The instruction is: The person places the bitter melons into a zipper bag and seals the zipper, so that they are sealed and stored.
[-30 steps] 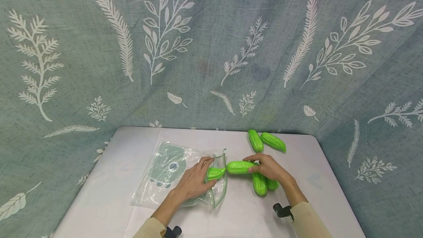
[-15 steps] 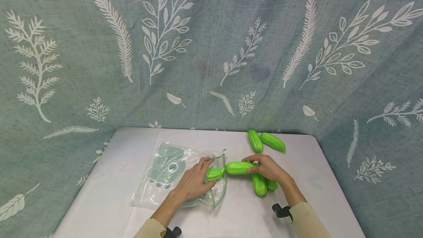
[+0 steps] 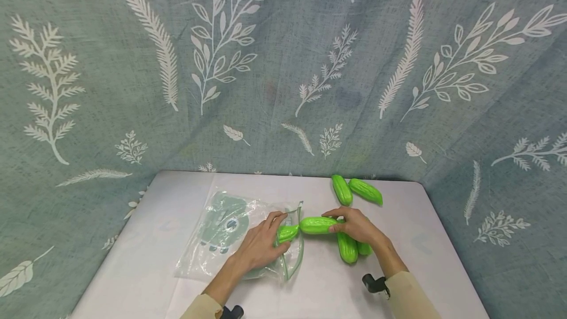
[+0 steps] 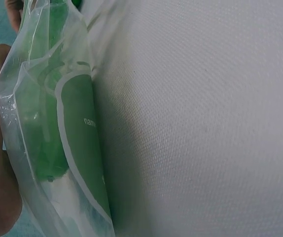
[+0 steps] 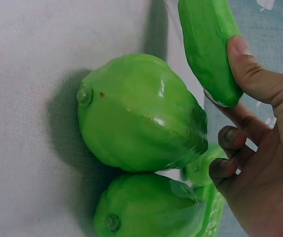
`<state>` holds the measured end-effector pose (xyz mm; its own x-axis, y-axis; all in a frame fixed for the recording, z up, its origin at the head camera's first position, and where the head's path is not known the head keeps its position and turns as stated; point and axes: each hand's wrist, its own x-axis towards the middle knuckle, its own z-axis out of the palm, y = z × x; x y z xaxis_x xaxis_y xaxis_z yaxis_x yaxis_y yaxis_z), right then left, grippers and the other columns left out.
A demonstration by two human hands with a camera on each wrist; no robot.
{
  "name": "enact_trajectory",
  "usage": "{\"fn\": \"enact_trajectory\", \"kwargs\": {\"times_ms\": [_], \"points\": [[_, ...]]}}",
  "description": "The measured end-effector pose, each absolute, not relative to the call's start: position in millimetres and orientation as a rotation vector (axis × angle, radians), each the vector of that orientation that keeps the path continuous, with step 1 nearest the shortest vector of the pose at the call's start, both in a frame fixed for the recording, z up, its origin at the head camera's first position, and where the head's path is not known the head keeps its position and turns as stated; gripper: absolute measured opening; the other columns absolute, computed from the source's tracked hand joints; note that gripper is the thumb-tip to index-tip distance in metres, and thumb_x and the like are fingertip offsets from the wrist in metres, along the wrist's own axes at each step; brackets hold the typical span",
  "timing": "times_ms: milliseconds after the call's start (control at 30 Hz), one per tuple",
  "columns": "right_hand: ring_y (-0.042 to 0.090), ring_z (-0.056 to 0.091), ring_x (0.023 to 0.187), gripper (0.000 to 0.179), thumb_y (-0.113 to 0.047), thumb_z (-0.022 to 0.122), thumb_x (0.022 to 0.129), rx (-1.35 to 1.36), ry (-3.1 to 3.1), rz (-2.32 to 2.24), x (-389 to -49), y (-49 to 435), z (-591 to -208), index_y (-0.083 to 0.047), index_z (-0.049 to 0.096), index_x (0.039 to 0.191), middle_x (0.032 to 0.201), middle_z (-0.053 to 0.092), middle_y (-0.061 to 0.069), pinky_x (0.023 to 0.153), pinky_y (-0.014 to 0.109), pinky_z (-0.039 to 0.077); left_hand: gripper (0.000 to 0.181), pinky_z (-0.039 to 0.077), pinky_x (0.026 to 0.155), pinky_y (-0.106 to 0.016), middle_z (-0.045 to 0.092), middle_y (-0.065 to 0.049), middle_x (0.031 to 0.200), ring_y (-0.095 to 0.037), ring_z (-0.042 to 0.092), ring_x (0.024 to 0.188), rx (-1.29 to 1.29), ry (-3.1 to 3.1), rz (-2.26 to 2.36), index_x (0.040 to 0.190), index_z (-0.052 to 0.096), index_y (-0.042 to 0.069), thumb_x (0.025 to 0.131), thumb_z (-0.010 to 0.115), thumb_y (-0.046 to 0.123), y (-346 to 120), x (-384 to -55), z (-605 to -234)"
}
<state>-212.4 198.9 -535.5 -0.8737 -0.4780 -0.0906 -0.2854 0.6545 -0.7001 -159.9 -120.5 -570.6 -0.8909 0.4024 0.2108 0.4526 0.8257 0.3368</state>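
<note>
My left hand [image 3: 264, 240] holds the clear zip bag [image 3: 190, 260] near its green-edged mouth, thumb and fingers spread to either side of a bright green, ridged cucumber [image 3: 287, 233] inside. In the left wrist view, the bag's film [image 4: 82, 148] bulges beside the hand, with green showing through it. My right hand [image 3: 356, 224] pinches a second cucumber [image 3: 318, 225] by its right end, between thumb and fingers. Its left tip overlaps the bag's mouth. Below the right hand lie more cucumbers [image 3: 347, 248], seen large in the right wrist view as a cucumber with a nub [image 5: 139, 113].
Two cucumbers, a left one [image 3: 342, 190] and a right one [image 3: 365, 191], lie at the table's back edge. The white table [image 3: 354, 294] meets a grey-green patterned cloth [image 3: 283, 87] behind and at the sides.
My right hand has moved slightly left, bringing the pinched cucumber's tip over the edge of the bag's mouth. The left hand stays in place on the bag.
</note>
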Motion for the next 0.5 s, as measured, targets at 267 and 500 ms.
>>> {"fn": "enact_trajectory", "kwargs": {"times_ms": [267, 500], "points": [[0.017, 0.061, 0.107, 0.038, -0.030, 0.075, 0.089, -0.641, 2.592, -1.062, -212.1, 194.2, -537.0, -0.026, 0.071, 0.126, 0.111, 0.067, -0.010, 0.090, 0.049, 0.050, 0.076, 0.053, 0.076, -0.036, 0.040, 0.004, 0.149, -0.021, 0.063, 0.105, -0.680, -2.871, -0.602, 0.154, 0.039, 0.021, 0.089, 0.062, 0.053, -120.2, -160.3, -571.7], [0.020, 0.061, 0.112, 0.041, -0.030, 0.076, 0.088, -0.645, 2.598, -1.055, -211.5, 189.9, -537.2, -0.021, 0.071, 0.128, 0.115, 0.068, -0.008, 0.095, 0.052, 0.049, 0.075, 0.053, 0.076, -0.036, 0.041, 0.005, 0.148, -0.021, 0.064, 0.105, -0.682, -2.865, -0.626, 0.153, 0.040, 0.021, 0.089, 0.063, 0.052, -119.9, -159.4, -572.1]]}}
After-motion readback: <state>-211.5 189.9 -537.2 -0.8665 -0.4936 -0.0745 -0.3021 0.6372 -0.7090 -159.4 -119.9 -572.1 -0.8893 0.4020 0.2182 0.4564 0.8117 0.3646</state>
